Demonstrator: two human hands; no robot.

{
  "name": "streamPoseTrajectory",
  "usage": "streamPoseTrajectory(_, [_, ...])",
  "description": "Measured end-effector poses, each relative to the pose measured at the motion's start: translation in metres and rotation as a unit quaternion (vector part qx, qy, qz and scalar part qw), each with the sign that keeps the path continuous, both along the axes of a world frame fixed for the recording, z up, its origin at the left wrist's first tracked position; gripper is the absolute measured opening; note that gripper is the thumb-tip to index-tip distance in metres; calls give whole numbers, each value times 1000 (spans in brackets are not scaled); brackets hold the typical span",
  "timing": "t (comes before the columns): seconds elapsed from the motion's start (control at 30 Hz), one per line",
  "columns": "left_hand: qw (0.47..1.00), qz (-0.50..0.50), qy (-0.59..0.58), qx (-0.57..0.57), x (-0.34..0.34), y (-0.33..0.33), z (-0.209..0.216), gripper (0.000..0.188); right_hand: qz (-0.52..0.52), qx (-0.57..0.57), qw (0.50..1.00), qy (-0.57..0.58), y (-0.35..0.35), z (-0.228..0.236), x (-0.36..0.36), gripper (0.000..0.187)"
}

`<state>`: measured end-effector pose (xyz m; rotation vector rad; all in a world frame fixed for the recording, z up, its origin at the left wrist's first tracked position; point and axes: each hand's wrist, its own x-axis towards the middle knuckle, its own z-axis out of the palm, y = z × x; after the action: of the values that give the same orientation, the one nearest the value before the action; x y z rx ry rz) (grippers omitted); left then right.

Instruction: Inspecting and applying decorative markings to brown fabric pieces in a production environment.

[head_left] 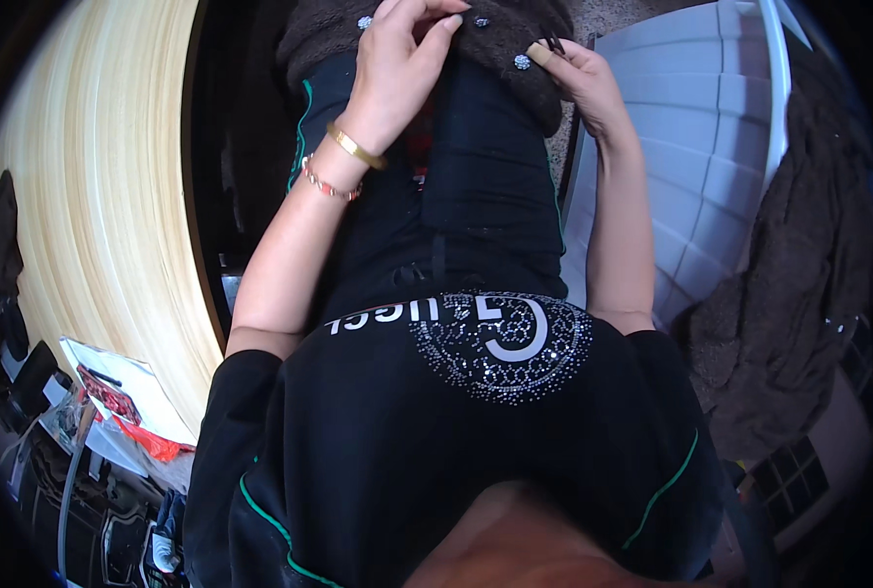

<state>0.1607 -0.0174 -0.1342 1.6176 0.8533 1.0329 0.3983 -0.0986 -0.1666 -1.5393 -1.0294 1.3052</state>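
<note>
A dark brown fluffy cloth (pixel 319 39) lies over my knees, with round sparkly buttons (pixel 522 62) spaced along it. My left hand (pixel 402 54) is over the cloth, thumb and forefinger brought together near the picture's top edge. Anything between those fingertips is too small to make out. At the cloth's right side, my right hand (pixel 585 83) has its fingers closed beside one button. Tan tape (pixel 539 54) wraps a digit of that hand, and thin black shapes stick up by its fingers; I cannot tell what they are.
To my left runs a pale wood-grain tabletop (pixel 103 147); papers with a pen (pixel 128 382) and red plastic (pixel 152 441) lie at its near end. A large pale plastic tub (pixel 691 127) stands on the right, with more dark brown cloth (pixel 779 323) hanging beside it.
</note>
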Motion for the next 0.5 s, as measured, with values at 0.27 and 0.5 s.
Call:
streamPoseTrajectory(0.27, [980,-3,164,108,8,-40,-19,29,-17,3,999,44,-3,-8,-2,23])
streamPoseTrajectory(0.5, [963,-11,219,155,20,-34,-32,19,-2,-15,998,57,-4,-4,1,22])
